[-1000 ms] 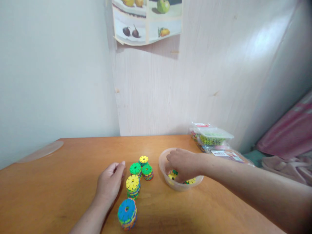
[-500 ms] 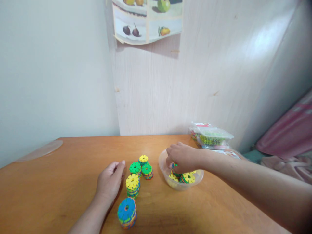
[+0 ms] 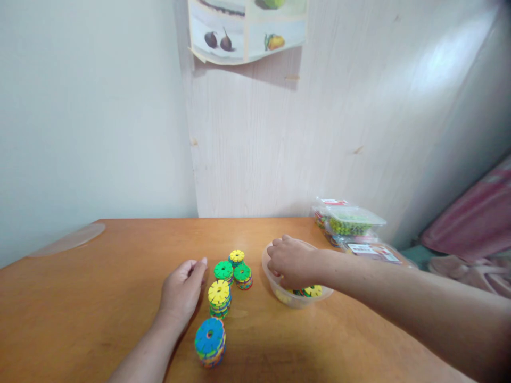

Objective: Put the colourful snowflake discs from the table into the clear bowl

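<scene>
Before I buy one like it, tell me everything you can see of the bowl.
The bowl is round and see-through but cloudy, plastic by its look, with walls flaring to an open top. It stands upright on the table, to the right of the stacks of discs. Inside lie more discs, a yellow one showing. The right hand reaches in, hiding part of it; contact is unclear.

Soft light leaves white glare on the pale wood-grain panel (image 3: 319,122). Shadow lies beneath the curled paper fruit poster (image 3: 255,34); the pink cloth (image 3: 471,213) looks blurred.
</scene>
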`<state>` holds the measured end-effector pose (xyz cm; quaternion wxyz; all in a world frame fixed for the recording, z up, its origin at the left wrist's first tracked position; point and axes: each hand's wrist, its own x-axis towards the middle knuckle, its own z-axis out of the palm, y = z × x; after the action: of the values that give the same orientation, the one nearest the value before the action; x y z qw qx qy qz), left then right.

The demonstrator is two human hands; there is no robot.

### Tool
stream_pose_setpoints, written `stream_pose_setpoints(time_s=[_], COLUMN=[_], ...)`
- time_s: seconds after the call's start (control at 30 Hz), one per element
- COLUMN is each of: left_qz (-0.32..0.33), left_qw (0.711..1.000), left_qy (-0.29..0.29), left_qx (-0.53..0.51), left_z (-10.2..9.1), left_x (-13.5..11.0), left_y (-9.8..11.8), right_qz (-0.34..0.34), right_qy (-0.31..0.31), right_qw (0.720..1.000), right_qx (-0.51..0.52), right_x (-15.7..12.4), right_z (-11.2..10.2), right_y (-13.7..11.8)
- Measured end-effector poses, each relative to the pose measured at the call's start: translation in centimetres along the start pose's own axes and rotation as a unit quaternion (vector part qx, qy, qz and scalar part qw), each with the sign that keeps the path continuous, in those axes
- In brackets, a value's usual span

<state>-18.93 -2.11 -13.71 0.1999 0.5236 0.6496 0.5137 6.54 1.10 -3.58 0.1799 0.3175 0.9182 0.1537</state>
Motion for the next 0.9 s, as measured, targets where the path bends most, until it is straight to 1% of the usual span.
stream_pose_setpoints(time_s=[0.17, 0.27, 0.43, 0.57, 0.9], left_qz=[-0.001, -0.002, -0.007, -0.005, -0.011], left_qw=[1.000, 1.000, 1.000, 1.000, 1.000], left_qy=[-0.002, -0.001, -0.010, -0.016, -0.017], left_qx=[0.006, 0.002, -0.003, 0.003, 0.007], left_z=[-0.1, -0.1, -0.1, -0.1, -0.1], left_x=[0.0, 0.0, 0.3, 0.3, 0.2], left_y=[0.1, 0.0, -0.4, -0.5, -0.2], right_qz=[0.006, -0.008, -0.030, -0.030, -0.032], right_qy=[0.007, 0.015, -0.020, -0.029, -0.019], right_qw=[1.000, 1.000, 0.999, 0.999, 0.999], right_qx=[0.027, 0.019, 0.005, 0.004, 0.013], right_x=[0.2, 0.4, 0.5, 0.5, 0.8], right_z=[0.6, 1.1, 0.8, 0.8, 1.6], right_y=[0.4, 0.9, 0.7, 0.4, 0.6])
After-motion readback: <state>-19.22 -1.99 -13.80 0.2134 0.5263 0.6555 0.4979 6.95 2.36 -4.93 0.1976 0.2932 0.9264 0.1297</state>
